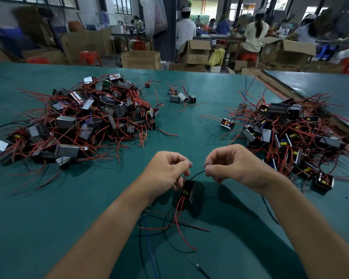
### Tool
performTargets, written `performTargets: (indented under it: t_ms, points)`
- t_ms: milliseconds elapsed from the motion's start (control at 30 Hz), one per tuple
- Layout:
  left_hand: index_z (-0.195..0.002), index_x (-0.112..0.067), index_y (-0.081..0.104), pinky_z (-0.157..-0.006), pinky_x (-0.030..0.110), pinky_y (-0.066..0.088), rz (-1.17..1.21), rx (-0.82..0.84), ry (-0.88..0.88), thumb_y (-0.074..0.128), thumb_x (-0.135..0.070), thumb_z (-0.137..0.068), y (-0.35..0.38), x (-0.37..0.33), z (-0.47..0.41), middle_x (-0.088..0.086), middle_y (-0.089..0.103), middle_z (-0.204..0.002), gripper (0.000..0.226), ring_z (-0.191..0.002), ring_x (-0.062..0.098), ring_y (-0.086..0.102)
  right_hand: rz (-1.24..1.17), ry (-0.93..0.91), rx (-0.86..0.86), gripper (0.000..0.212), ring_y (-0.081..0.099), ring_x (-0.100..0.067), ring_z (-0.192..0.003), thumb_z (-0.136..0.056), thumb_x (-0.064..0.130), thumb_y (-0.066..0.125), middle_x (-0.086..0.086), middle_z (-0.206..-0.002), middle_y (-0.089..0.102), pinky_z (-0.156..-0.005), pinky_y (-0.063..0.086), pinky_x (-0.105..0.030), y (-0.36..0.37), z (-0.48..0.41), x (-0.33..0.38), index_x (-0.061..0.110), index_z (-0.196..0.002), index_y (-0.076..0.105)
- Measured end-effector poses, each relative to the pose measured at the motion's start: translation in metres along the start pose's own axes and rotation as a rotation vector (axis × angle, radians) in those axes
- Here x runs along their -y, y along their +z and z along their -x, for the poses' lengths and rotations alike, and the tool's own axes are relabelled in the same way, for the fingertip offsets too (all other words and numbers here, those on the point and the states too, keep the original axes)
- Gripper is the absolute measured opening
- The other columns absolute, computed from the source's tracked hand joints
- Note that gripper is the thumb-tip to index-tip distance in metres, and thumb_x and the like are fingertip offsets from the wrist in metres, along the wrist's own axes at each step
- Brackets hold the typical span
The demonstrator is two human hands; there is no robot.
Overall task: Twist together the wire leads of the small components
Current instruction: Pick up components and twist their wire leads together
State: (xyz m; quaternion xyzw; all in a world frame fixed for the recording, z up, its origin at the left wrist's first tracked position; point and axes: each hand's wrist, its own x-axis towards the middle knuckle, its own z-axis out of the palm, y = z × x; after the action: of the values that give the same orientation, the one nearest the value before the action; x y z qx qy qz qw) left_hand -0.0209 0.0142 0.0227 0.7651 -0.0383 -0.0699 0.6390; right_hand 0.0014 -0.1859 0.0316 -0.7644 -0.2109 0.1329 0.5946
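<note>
A small black component (188, 191) with a yellow part hangs just above the green table (89, 208), between my two hands. My left hand (165, 174) holds it from the left, fingers curled, pinching a red lead near the top. A thin black lead (196, 174) arcs up from the component, and my right hand (232, 166) pinches its end between thumb and fingers. Red leads (178, 218) trail down from the component toward me, with loose black and blue wires beneath.
A big pile of components with red leads (79, 121) lies at the left, another pile (286, 133) at the right, and a few loose ones (181, 96) at the far centre. Beyond the table's far edge are cardboard boxes, red stools and people working.
</note>
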Motion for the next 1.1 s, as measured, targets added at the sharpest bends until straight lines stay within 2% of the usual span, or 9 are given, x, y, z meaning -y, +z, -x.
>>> performTargets:
  t_ms: [167, 233, 333, 700, 800, 900, 967, 1033, 1100]
  points:
    - [-0.081, -0.004, 0.065, -0.04, 0.02, 0.038, 0.056, 0.064, -0.03, 0.059, -0.007, -0.094, -0.001, -0.003, 0.002, 0.005, 0.066, -0.069, 0.015, -0.043, 0.011, 0.049, -0.048, -0.078, -0.179, 0.015, 0.057, -0.012, -0.053, -0.086, -0.002, 0.067, -0.008, -0.062, 0.064, -0.051, 0.05, -0.022, 0.004, -0.003, -0.001, 0.005, -0.073, 0.063]
    - [-0.082, -0.003, 0.066, -0.042, 0.02, 0.039, 0.044, 0.09, -0.038, 0.06, -0.007, -0.094, 0.0, -0.003, 0.003, 0.007, 0.067, -0.072, 0.014, -0.044, 0.011, 0.049, -0.053, -0.067, -0.204, 0.015, 0.062, -0.013, -0.056, -0.086, -0.001, 0.067, -0.011, -0.068, 0.067, -0.051, 0.052, -0.024, 0.005, -0.004, -0.001, 0.005, -0.073, 0.062]
    - [-0.084, -0.001, 0.066, -0.043, 0.02, 0.04, 0.035, 0.116, -0.041, 0.059, -0.006, -0.094, 0.001, -0.003, 0.003, 0.008, 0.068, -0.075, 0.013, -0.044, 0.01, 0.049, -0.047, -0.02, -0.193, 0.018, 0.067, -0.014, -0.059, -0.088, -0.003, 0.064, -0.01, -0.074, 0.073, -0.052, 0.055, -0.024, 0.006, -0.006, -0.001, 0.005, -0.074, 0.057]
    - [-0.075, -0.01, 0.068, -0.042, 0.02, 0.042, -0.011, 0.238, -0.074, 0.06, -0.009, -0.09, 0.001, 0.005, 0.001, 0.004, 0.068, -0.07, 0.018, -0.045, 0.01, 0.052, 0.001, 0.12, -0.056, 0.011, 0.063, -0.016, -0.05, -0.091, -0.002, 0.061, -0.007, -0.061, 0.07, -0.049, 0.053, -0.025, 0.011, -0.004, -0.001, -0.001, -0.082, 0.054]
    - [-0.075, -0.01, 0.072, -0.044, 0.02, 0.042, -0.037, 0.191, -0.049, 0.064, -0.019, -0.091, 0.001, 0.006, 0.0, 0.006, 0.068, -0.07, 0.02, -0.046, 0.012, 0.053, -0.005, 0.145, -0.001, 0.011, 0.063, -0.017, -0.05, -0.091, 0.0, 0.061, -0.007, -0.061, 0.069, -0.049, 0.053, -0.026, 0.009, -0.002, -0.001, 0.002, -0.083, 0.054]
    - [-0.069, -0.009, 0.072, -0.053, 0.028, 0.043, -0.172, 0.006, -0.002, 0.066, -0.022, -0.09, -0.001, 0.012, -0.005, 0.005, 0.069, -0.068, 0.025, -0.05, 0.013, 0.052, -0.01, 0.169, 0.063, 0.011, 0.063, -0.018, -0.052, -0.092, 0.0, 0.06, -0.009, -0.066, 0.071, -0.05, 0.054, -0.026, 0.008, 0.0, 0.001, 0.003, -0.084, 0.053]
    - [-0.071, -0.016, 0.074, -0.063, 0.03, 0.048, -0.353, -0.065, 0.051, 0.072, -0.023, -0.083, -0.003, 0.016, -0.009, -0.006, 0.07, -0.066, 0.014, -0.056, 0.009, 0.055, -0.007, 0.182, 0.082, 0.011, 0.062, -0.018, -0.051, -0.092, 0.0, 0.06, -0.009, -0.067, 0.071, -0.05, 0.054, -0.026, 0.008, 0.0, 0.0, 0.003, -0.085, 0.053]
    - [-0.077, -0.027, 0.074, -0.065, 0.022, 0.05, -0.573, -0.054, 0.09, 0.078, -0.031, -0.075, -0.006, 0.017, -0.007, -0.02, 0.066, -0.062, 0.006, -0.061, 0.003, 0.059, -0.002, 0.188, 0.086, 0.011, 0.062, -0.017, -0.05, -0.092, -0.001, 0.061, -0.007, -0.064, 0.069, -0.05, 0.054, -0.026, 0.008, -0.001, 0.0, 0.003, -0.085, 0.054]
    - [-0.082, -0.03, 0.075, -0.063, 0.019, 0.048, -0.691, 0.015, 0.104, 0.08, -0.035, -0.07, -0.009, 0.017, -0.006, -0.022, 0.064, -0.06, 0.013, -0.063, 0.0, 0.06, 0.008, 0.188, 0.084, 0.01, 0.061, -0.017, -0.05, -0.091, -0.001, 0.061, -0.006, -0.062, 0.068, -0.05, 0.054, -0.026, 0.008, -0.001, 0.0, 0.003, -0.084, 0.055]
